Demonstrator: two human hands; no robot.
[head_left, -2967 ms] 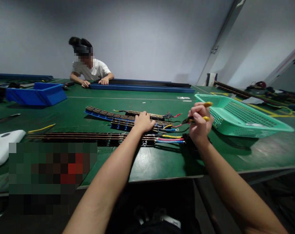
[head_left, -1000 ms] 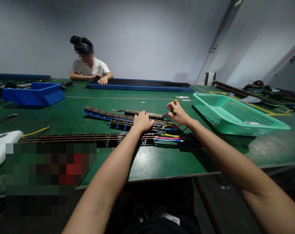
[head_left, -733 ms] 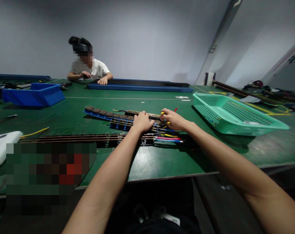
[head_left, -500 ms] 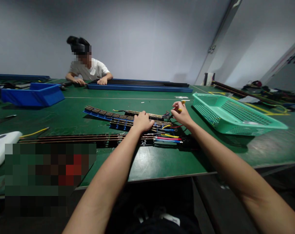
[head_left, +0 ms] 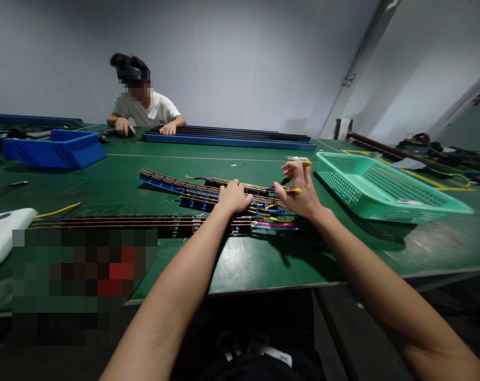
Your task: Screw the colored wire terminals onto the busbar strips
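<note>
My left hand (head_left: 234, 198) lies over narrow blue and black strips (head_left: 196, 201) that carry thin brass-coloured rods, its fingers bent over them and the thumb on the near side. My right hand (head_left: 302, 196) holds yellow-handled pliers (head_left: 294, 191) at the right end of the strips; the handles are spread and the jaws are hard to make out. Beside the pliers, coloured wires (head_left: 277, 210) come out of the strip ends. Nearer to me, a long dark strip with copper-coloured rods (head_left: 116, 223) ends in pink, blue and yellow wires (head_left: 275, 226).
A green plastic basket (head_left: 377, 211) stands right of my right hand. Far left is a blue bin (head_left: 55, 156), with a white device (head_left: 7, 235) nearer. Across the green table (head_left: 240, 264), a co-worker (head_left: 148, 108) touches a long blue tray (head_left: 227, 140) of black bars.
My right hand has turned and drawn slightly toward me, and the pliers' yellow handles show wider apart. My left hand stays on the strips. The co-worker's hand on the left has shifted slightly.
</note>
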